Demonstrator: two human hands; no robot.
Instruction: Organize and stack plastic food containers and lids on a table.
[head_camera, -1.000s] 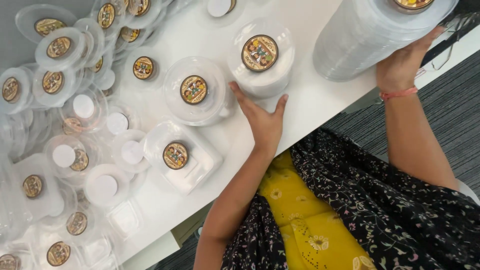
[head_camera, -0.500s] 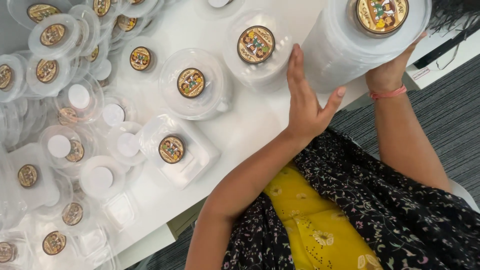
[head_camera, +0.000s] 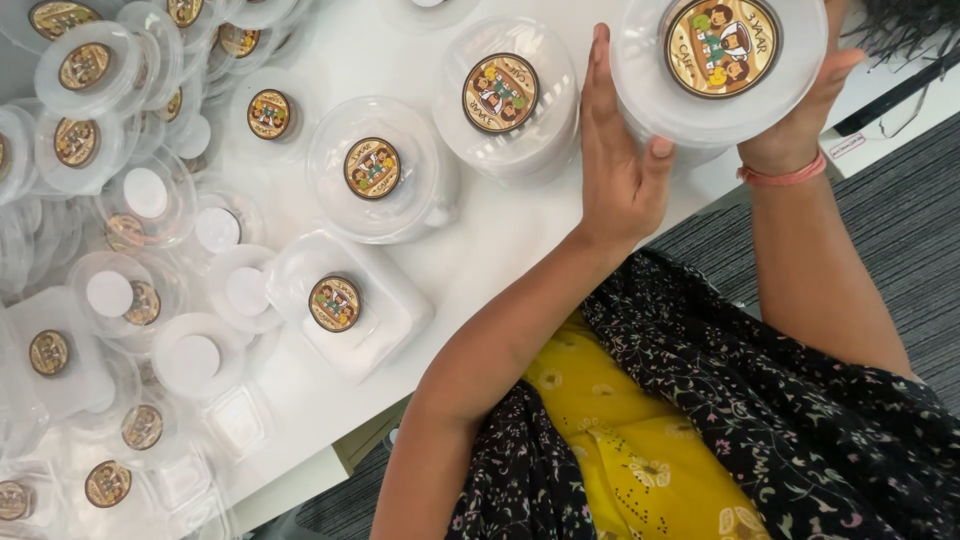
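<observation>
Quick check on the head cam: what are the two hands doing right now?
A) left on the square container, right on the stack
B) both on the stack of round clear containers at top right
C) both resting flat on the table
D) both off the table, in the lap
B: the left hand and right hand press opposite sides of the stack of round clear containers, topped by a round sticker.

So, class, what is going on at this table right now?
A person holds a stack of round clear plastic containers between both hands: the left hand is pressed flat against its side and the right hand cups the far side. The top lid carries a round sticker. The white table is crowded with more stickered containers, such as one stack just beside the left hand.
</observation>
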